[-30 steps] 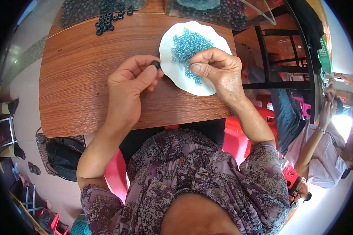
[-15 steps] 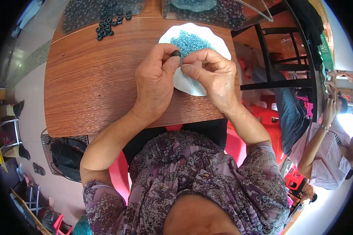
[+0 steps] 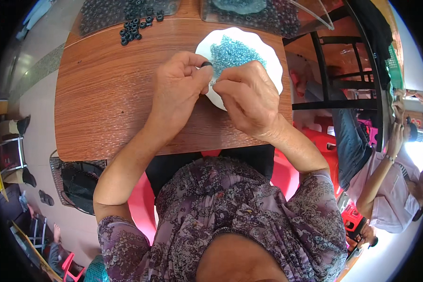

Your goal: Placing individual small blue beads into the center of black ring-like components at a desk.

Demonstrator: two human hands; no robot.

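My left hand (image 3: 179, 89) pinches a small black round part (image 3: 206, 64) between thumb and fingertips, at the left edge of a white scalloped plate (image 3: 276, 58). A heap of tiny clear-blue pieces (image 3: 237, 50) lies on that plate. Over the plate's near side, my right hand (image 3: 253, 94) is closed with its fingertips pressed together; anything between them is too small to make out. The two hands face each other with a narrow gap between the fingertips. Loose black round parts (image 3: 131, 32) form a small cluster farther back on the left.
Two clear bins of dark round parts, a left one (image 3: 105, 16) and a right one (image 3: 286, 19), stand along the back of the wooden table (image 3: 96, 108). A black metal frame (image 3: 336, 104) is at the right, with a seated person (image 3: 385, 188) beyond it.
My right hand has curled tighter and turned, its knuckles now up. My left hand has shifted slightly left and turned, still pinching the black part. The whole view has shifted a little.
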